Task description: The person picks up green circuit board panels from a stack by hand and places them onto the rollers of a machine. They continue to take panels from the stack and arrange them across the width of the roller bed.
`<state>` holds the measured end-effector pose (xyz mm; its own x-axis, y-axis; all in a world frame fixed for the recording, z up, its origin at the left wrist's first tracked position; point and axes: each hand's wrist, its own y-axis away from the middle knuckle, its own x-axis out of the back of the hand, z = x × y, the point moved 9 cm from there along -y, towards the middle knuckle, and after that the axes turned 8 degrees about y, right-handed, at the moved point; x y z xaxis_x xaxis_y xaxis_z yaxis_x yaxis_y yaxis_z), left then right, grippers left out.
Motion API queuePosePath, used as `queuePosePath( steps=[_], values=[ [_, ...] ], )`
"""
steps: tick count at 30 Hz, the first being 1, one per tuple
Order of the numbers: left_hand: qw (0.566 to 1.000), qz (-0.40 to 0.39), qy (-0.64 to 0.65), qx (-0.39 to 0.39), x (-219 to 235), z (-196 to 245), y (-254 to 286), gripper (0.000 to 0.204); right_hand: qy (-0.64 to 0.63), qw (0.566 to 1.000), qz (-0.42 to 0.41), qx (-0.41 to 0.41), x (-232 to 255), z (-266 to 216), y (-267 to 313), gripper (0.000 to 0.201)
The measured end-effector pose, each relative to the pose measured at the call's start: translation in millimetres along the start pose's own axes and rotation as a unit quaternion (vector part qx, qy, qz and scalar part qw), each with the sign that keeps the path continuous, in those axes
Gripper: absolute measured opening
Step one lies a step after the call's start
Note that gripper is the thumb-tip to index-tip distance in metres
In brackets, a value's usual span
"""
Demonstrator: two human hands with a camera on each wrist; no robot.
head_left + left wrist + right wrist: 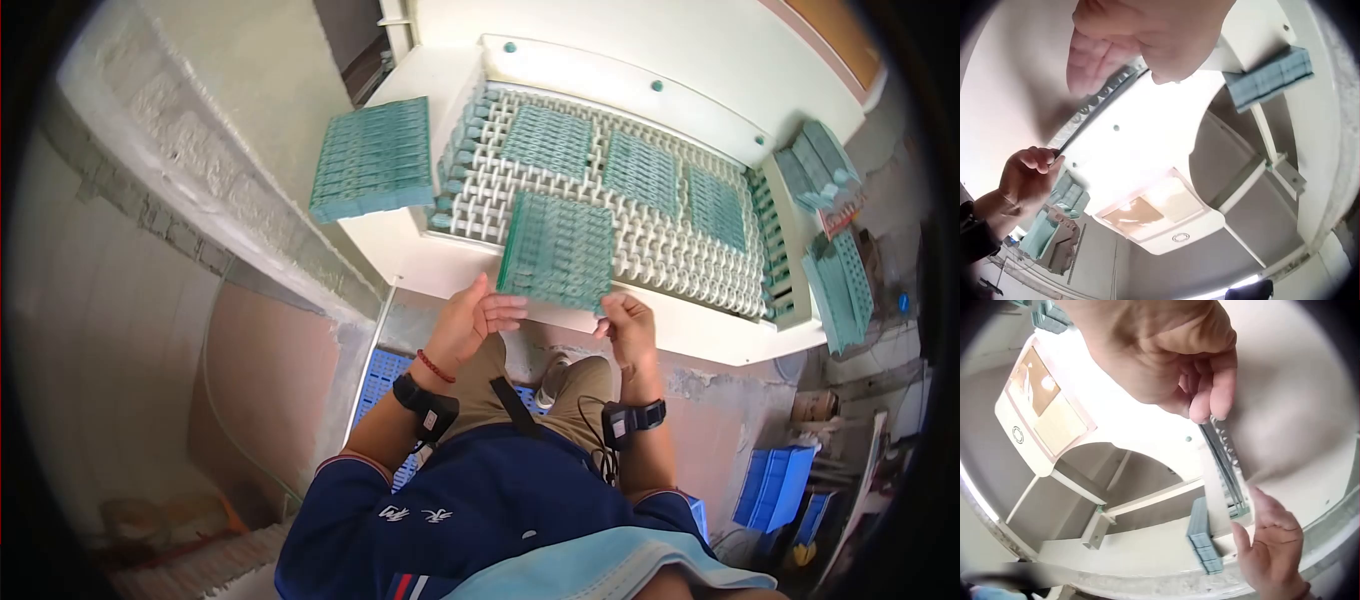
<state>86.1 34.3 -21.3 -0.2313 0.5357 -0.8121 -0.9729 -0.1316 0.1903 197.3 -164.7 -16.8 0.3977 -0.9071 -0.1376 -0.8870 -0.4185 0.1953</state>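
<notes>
A small stack of thin green patterned panels (pixel 560 250) is held tilted at the front edge of a conveyor of white wheels (pixel 680 265). My right hand (pixel 630 325) pinches the stack's near right corner between thumb and curled fingers. At the near left corner, my left hand (pixel 480 318) has its fingers extended, right by the panels' edge. From the right wrist view, the left hand (pixel 1275 544) shows an open palm with the thumb apart. Seen edge-on in that view, the panels (pixel 1221 459) run down from the right fingertips.
Three similar panels lie flat on the wheels, one of them a middle panel (pixel 640 172). A tall green stack (pixel 375 155) stands on the machine's left ledge. More panels (pixel 838 290) lean at the right end. Blue crates (pixel 775 488) sit on the floor at right.
</notes>
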Motion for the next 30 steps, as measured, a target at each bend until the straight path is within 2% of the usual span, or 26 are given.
queuePosePath(
  steps=[3, 5, 9, 13, 19, 22, 24, 26, 27, 28, 29, 30],
  values=[
    [0.997, 0.034, 0.045, 0.048, 6, -25, -10, 0.032, 0.038, 0.999, 0.009, -0.005, 9, 15, 7, 0.015],
    [0.999, 0.048, -0.011, 0.003, 12, -23, -10, 0.027, 0.056, 0.998, 0.026, 0.028, 14, 12, 11, 0.014],
    [0.995, 0.064, -0.077, -0.018, 8, -20, -8, 0.027, 0.12, 0.99, 0.04, 0.059, 22, -1, 10, 0.014],
    [0.992, 0.085, -0.075, -0.055, 15, 0, -7, 0.025, 0.064, 0.996, 0.059, 0.031, 48, -3, 10, 0.014],
    [0.979, 0.148, -0.108, -0.09, 40, 39, -15, 0.022, 0.043, 0.985, 0.157, 0.054, 123, -12, 5, 0.015],
    [0.973, 0.167, -0.126, -0.093, 41, 41, -23, 0.025, 0.087, 0.977, 0.193, 0.037, 137, -22, -1, 0.016],
    [0.971, 0.173, -0.135, -0.098, 35, 41, -26, 0.026, 0.181, 0.953, 0.237, 0.05, 145, -38, 0, 0.019],
    [0.948, 0.218, -0.211, -0.098, 33, 42, -18, 0.028, 0.175, 0.953, 0.241, 0.054, 167, -39, 1, 0.019],
    [0.949, 0.216, -0.21, -0.097, 39, 39, -18, 0.028, 0.171, 0.953, 0.243, 0.058, 185, -40, 1, 0.02],
    [0.89, 0.23, -0.352, -0.174, 42, 54, -12, 0.027, 0.157, 0.949, 0.265, 0.07, 208, -38, 2, 0.02],
    [0.806, 0.238, -0.484, -0.244, 36, 65, -4, 0.027, 0.156, 0.943, 0.283, 0.077, 228, -40, 6, 0.018],
    [0.808, 0.237, -0.483, -0.242, 32, 64, -1, 0.027, 0.154, 0.939, 0.295, 0.083, 247, -41, 10, 0.017]
  ],
)
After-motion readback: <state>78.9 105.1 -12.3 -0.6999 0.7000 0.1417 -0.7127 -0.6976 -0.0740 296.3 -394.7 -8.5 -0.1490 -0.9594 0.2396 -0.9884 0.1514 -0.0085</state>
